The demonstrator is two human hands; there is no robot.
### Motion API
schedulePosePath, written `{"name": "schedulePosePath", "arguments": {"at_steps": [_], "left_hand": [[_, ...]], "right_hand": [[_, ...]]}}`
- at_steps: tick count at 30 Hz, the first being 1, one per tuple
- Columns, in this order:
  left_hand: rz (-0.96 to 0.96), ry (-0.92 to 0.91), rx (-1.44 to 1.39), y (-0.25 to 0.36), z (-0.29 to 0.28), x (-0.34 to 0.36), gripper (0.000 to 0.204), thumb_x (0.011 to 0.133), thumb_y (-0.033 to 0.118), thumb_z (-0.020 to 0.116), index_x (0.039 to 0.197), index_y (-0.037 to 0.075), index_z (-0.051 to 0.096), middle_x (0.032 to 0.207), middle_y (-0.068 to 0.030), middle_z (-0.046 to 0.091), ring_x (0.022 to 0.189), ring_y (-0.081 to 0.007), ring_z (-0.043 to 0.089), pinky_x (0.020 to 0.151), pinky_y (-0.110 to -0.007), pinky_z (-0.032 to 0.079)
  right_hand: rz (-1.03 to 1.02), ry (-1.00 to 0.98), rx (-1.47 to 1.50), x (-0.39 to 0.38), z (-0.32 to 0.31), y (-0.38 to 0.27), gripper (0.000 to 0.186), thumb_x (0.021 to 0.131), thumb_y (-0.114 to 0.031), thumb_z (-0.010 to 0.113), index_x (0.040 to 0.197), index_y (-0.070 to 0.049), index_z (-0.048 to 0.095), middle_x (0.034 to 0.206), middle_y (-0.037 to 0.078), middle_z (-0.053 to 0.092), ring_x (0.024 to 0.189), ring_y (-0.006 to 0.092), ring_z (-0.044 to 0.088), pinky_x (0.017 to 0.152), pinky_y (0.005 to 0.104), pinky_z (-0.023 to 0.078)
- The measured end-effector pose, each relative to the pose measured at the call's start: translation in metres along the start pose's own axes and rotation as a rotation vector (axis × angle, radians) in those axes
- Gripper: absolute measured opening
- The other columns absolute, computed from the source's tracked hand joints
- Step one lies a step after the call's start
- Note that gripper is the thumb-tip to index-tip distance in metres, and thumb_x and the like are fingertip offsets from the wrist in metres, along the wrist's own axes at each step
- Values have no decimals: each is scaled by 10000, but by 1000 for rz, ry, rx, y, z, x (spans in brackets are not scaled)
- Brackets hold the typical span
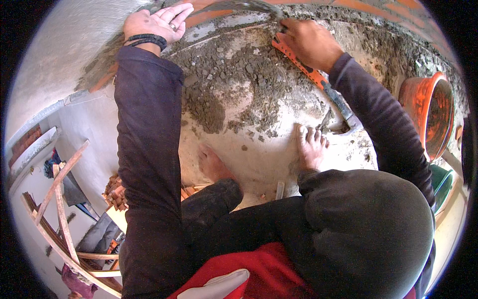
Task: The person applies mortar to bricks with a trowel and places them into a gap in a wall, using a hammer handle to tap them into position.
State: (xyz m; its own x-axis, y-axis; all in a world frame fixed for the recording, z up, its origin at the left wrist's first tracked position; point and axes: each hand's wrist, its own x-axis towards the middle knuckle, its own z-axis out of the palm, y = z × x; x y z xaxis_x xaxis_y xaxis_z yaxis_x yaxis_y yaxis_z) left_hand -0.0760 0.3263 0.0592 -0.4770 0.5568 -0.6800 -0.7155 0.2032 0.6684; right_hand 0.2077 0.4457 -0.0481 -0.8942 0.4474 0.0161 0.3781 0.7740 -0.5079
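Note:
My left hand (158, 24) is at the upper left beside the grey wall, palm partly showing, its fingers stretched out and holding nothing. A ring and dark bracelets are on it. My right hand (311, 44) is closed at the upper middle, near the wet mortar along the orange brickwork. From its fingers a grey, curved trowel blade (244, 6) reaches left along the bricks; the handle is hidden in the fist. Just under this hand lies a hammer (311, 74) with an orange and black handle, its metal head toward my foot.
Crumbled mortar (239, 82) covers the surface before my bare feet (311, 147). An orange bucket (412, 102) stands at the right, with a green container (440, 187) below it. Wooden poles (59, 184), stacked bricks (115, 192) and part of another person (74, 281) show at lower left.

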Motion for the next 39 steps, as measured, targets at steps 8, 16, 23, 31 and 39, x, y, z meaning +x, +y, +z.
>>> {"name": "schedulePosePath", "arguments": {"at_steps": [8, 16, 23, 31, 39], "left_hand": [[16, -64, -48, -5, -9, 11, 644, 1007, 387, 124, 1456, -55, 259, 1523, -229, 329, 1406, -332, 338, 1005, -415, 278], [-2, 3, -23, -7, 0, 6, 646, 1000, 414, 112, 1460, -15, 257, 1455, -253, 424, 1353, -328, 406, 977, -421, 268], [23, 53, -34, -12, 4, -1, 673, 1010, 454, 89, 1453, -15, 281, 1449, -236, 443, 1373, -333, 392, 988, -420, 270], [103, 29, 48, -20, 3, -8, 629, 1009, 413, 132, 1408, -25, 343, 1419, -214, 486, 1330, -299, 448, 1008, -409, 290], [58, 15, 843, -27, -41, -69, 557, 1016, 496, 323, 1155, 43, 616, 1206, -75, 662, 1035, -166, 629, 921, -331, 422]], "right_hand": [[15, 65, 43, -31, -32, 44, 302, 913, -229, 619, 1083, 21, 600, 905, 236, 655, 814, 429, 629, 704, 461, 503], [68, 103, -32, -57, -67, 84, 336, 886, -242, 640, 1119, -1, 629, 938, 235, 669, 879, 413, 645, 777, 459, 518], [177, 60, -50, -73, -100, 91, 344, 872, -223, 644, 1124, 10, 638, 963, 240, 668, 906, 398, 653, 809, 442, 514], [19, 82, -76, -94, -97, 65, 326, 851, -202, 659, 1106, 2, 662, 977, 224, 676, 914, 374, 662, 815, 432, 516], [36, 195, -43, -79, -95, 51, 320, 821, -177, 677, 1074, 19, 665, 914, 232, 672, 811, 392, 658, 728, 419, 526]]}}
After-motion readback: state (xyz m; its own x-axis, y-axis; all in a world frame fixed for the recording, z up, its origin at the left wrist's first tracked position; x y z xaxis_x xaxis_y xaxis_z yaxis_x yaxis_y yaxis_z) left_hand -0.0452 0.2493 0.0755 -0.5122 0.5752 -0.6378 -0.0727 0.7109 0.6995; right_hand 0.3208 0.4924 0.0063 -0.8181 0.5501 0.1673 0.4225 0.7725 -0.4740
